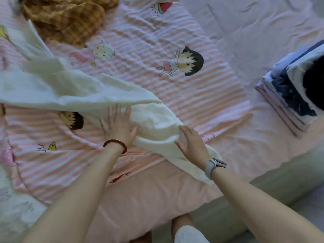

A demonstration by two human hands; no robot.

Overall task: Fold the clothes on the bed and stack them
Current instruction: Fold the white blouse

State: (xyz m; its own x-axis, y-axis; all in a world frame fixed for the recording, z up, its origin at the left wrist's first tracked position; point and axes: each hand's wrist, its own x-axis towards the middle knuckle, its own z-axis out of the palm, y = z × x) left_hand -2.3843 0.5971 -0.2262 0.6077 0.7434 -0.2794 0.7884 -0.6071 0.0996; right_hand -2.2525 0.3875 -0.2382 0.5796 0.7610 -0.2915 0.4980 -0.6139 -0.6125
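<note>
A white garment (91,92) lies stretched across the bed from the far left down to the near edge, partly lifted and blurred at its left end. My left hand (118,125) rests flat with spread fingers on the bed at the garment's near left edge. On the garment's lower right part, my right hand (192,143) presses with straight fingers. A stack of folded clothes (289,95) in white, navy and pale lilac sits at the right of the bed. A crumpled yellow-brown plaid garment (68,18) lies at the far left.
A pink striped quilt (201,95) with cartoon figures covers the middle of the bed. Pale pink sheet (263,32) shows at the right and far side. The bed's near edge (228,195) runs below my arms, with the floor and my knee (184,223) beyond it.
</note>
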